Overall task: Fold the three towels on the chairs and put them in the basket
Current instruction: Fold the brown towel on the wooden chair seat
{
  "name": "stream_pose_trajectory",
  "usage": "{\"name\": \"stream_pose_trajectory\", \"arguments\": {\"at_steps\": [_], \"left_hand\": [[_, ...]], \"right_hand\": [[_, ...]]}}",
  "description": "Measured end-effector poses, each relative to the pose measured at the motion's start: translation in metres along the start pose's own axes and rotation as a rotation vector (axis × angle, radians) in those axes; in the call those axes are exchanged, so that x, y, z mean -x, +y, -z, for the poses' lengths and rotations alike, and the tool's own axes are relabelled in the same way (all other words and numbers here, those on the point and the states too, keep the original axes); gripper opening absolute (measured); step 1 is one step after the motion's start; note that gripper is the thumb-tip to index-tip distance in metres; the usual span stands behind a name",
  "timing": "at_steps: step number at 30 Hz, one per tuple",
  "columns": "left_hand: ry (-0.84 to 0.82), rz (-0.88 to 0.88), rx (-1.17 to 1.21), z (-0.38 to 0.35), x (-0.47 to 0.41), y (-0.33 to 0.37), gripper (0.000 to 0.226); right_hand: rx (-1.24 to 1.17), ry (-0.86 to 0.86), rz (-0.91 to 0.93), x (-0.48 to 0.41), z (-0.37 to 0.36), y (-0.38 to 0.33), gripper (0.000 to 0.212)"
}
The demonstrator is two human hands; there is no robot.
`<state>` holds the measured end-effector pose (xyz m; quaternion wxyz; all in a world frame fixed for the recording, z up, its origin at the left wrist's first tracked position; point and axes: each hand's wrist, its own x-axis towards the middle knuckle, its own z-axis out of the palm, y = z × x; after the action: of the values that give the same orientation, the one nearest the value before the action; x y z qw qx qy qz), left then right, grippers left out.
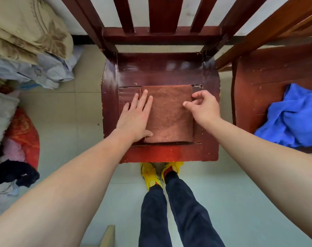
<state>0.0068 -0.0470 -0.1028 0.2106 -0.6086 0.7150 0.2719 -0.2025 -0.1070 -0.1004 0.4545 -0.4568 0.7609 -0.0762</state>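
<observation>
The folded brown towel (pixel 169 113) lies on the chair seat (pixel 160 75), long axis twelve to six, left hand (pixel 133 120) pressing flat on its nine o'clock edge, right hand (pixel 203 107) at three o'clock, grip half curled, hold unclear

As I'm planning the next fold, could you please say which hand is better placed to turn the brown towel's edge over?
Right. The right hand curls at the right edge of the brown towel; the left hand lies flat on it, pinning it.
</observation>
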Motion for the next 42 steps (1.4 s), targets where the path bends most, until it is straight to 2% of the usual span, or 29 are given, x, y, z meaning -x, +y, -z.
{"name": "stream_pose_trajectory", "arguments": {"at_steps": [3,5,9,11,14,16,19,21,23,26,28,29,31,33,36,42], "left_hand": [[-0.004,0.016,0.012,-0.001,0.001,0.001,0.133],[0.002,0.017,-0.004,-0.003,-0.001,0.003,0.134],[-0.029,0.027,-0.024,0.0,-0.001,0.004,0.128],[0.056,0.003,-0.031,0.008,0.002,0.008,0.105],[0.325,-0.127,0.01,0.026,0.0,0.021,0.047],[0.278,-0.126,0.243,0.038,-0.012,0.034,0.039],[-0.012,0.093,0.77,0.051,-0.039,0.047,0.041],[-0.134,0.259,1.06,0.056,-0.053,0.047,0.03],[-0.206,0.374,1.23,0.063,-0.058,0.044,0.023],[-0.273,0.441,1.432,0.068,-0.054,0.033,0.053],[-0.296,0.449,1.528,0.072,-0.052,0.023,0.065],[-0.304,0.448,1.564,0.075,-0.05,0.018,0.064],[-0.271,0.42,1.555,0.081,-0.045,0.013,0.051],[-0.152,0.375,1.424,0.081,-0.042,0.009,0.031],[-0.006,0.355,1.265,0.073,-0.04,0.007,0.033],[0.16,0.407,1.19,0.04,-0.053,-0.008,0.035]], "right_hand": [[0.116,-0.031,-0.048,0.026,-0.01,0.015,0.06],[0.106,-0.088,-0.147,0.035,-0.019,0.024,0.066],[-0.034,-0.162,-0.283,0.033,-0.024,0.03,0.049],[-0.089,-0.209,-0.273,0.029,-0.016,0.03,0.037],[-0.081,-0.209,-0.21,0.023,0.001,0.03,0.039],[-0.058,-0.193,-0.184,0.018,0.011,0.032,0.048],[0.019,-0.244,-0.152,0.016,0.018,0.035,0.061],[0.116,-0.233,-0.09,0.019,0.019,0.036,0.064],[0.242,-0.136,0.055,0.025,0.022,0.033,0.056],[0.451,0.011,0.392,0.045,0.023,0.031,0.051],[0.568,0.006,0.598,0.061,0.02,0.033,0.057],[0.624,-0.009,0.666,0.069,0.015,0.036,0.06],[0.682,-0.024,0.736,0.082,0.007,0.042,0.064],[0.702,-0.062,0.755,0.092,-0.002,0.049,0.067],[0.689,-0.103,0.801,0.104,-0.01,0.057,0.067],[0.651,-0.189,0.892,0.104,-0.032,0.061,0.051]]}}
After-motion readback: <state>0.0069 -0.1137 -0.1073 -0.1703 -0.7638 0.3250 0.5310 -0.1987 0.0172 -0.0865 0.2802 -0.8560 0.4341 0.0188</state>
